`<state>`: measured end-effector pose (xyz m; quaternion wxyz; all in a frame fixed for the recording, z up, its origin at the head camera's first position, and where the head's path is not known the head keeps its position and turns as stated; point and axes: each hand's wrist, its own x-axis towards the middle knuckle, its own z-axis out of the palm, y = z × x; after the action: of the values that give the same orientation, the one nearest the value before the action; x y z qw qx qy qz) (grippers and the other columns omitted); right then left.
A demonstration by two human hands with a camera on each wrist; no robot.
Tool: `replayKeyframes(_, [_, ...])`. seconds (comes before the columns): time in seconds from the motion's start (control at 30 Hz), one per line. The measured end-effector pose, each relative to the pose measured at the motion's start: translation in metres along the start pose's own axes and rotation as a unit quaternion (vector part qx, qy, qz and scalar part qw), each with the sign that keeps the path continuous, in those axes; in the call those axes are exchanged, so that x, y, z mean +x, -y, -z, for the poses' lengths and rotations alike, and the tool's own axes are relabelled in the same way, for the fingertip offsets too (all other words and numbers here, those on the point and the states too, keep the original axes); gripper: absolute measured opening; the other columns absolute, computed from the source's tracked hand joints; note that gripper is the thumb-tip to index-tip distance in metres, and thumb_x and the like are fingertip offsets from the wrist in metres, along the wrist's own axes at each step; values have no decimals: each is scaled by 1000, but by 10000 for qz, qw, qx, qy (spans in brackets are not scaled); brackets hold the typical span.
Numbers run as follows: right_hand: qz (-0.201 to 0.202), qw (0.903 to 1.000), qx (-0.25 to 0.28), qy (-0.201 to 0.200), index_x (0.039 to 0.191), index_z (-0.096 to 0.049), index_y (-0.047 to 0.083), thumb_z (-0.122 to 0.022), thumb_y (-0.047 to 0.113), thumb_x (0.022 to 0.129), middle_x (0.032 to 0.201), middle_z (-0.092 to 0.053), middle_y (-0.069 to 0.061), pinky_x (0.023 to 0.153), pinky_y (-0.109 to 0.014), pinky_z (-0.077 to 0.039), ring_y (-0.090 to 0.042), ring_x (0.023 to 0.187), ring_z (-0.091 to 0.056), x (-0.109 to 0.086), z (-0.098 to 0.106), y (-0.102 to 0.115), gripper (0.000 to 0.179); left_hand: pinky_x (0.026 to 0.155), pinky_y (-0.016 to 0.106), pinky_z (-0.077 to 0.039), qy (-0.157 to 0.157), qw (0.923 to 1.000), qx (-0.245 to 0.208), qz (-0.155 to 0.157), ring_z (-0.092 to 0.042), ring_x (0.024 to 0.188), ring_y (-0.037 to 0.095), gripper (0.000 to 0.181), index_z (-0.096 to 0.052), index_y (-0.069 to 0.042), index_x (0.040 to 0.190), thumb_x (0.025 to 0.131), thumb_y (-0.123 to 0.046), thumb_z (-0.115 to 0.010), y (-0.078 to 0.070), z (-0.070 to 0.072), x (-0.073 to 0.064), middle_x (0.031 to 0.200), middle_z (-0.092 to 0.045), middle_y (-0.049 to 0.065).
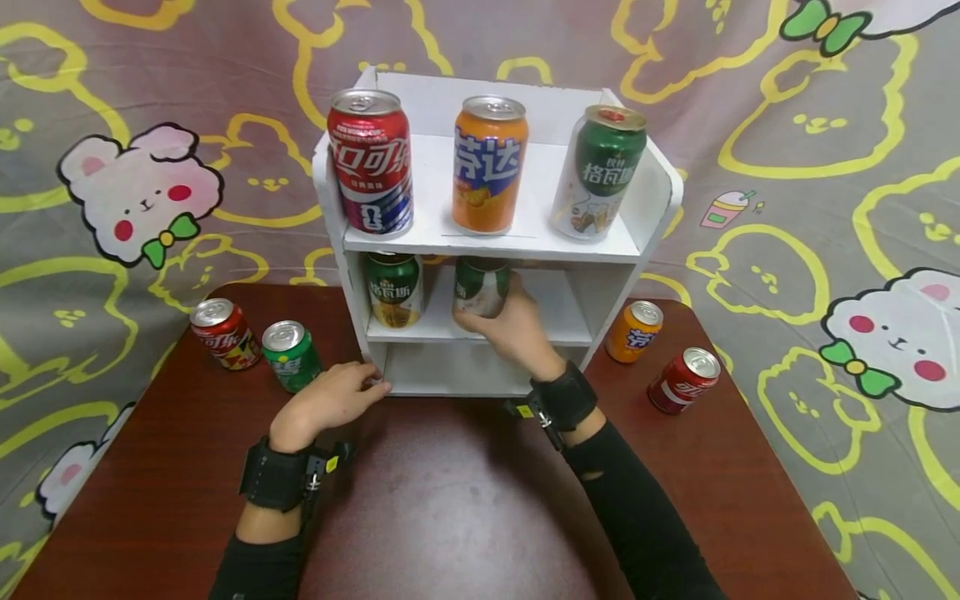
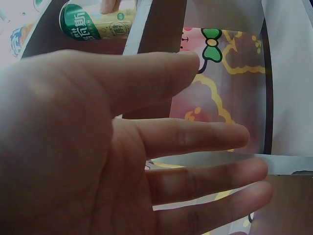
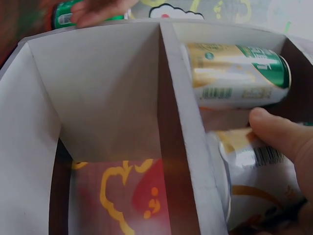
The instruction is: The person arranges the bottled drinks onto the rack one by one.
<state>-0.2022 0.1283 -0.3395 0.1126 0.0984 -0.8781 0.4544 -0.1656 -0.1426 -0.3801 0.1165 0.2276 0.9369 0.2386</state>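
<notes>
My right hand (image 1: 517, 325) grips a green-and-white kvass can (image 1: 480, 287) in the middle tier of a white shelf unit (image 1: 465, 367), its thumb across the can's front. In the right wrist view, the thumb lies on the pale side of this can (image 3: 261, 181). To its left stands another kvass can (image 1: 393, 292), green with a golden lower part, on the same tier. My left hand (image 1: 330, 400) holds nothing. It is beside the lower left edge of the unit, and the left wrist view shows its fingers (image 2: 195, 137) extended and spread.
On the top tier stand a red cola can (image 1: 371, 167), an orange Fanta can (image 1: 489, 167) and a kvass can (image 1: 600, 171). A cola can (image 1: 225, 335) and a green can (image 1: 291, 357) stand left of the unit; orange (image 1: 633, 332) and red (image 1: 682, 382) cans stand right.
</notes>
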Motion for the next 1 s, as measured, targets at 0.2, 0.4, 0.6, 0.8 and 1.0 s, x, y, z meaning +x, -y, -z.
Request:
replayKeyframes(0.2, [-116,9993,130,333,137,-31,5,-82,37,72,117,-56,-13,92,-39,-44,-23,106,-55,2,5,-1,88,82,49,-47,-15,10000,-16,-20,-59,100,34,44,-57,8,120,98,-29,-51,-1,0,0,112,-61,21])
replayKeyframes(0.4, [-61,9970,397,659,140,-25,6,-78,29,78,122,-53,-12,98,-38,-39,-23,113,-52,4,7,-1,85,82,49,-47,-40,10000,-3,-49,-59,99,33,41,-58,7,119,97,-27,-52,0,1,0,110,-61,20])
replayKeyframes(0.6, [17,9945,599,855,143,-17,7,-73,23,84,133,-43,-13,104,-37,-33,-23,122,-45,2,6,-1,83,81,49,-48,-42,10000,2,-44,-59,98,33,40,-58,7,118,97,-27,-52,0,0,1,108,-62,20])
replayKeyframes(0.8, [98,9992,352,149,142,-18,1,-73,26,82,129,-44,-17,99,-41,-38,-26,118,-47,-6,-8,0,85,82,49,-47,-2,10000,-15,-21,-59,99,33,42,-57,7,119,98,-28,-52,0,0,0,109,-61,20])
replayKeyframes(1.0, [105,9972,245,-704,139,-23,-3,-78,32,78,124,-46,-19,96,-41,-40,-28,114,-49,-9,-23,3,90,80,48,-48,22,10000,-74,-59,-59,98,32,42,-57,7,119,98,-29,-51,0,0,1,108,-62,19])
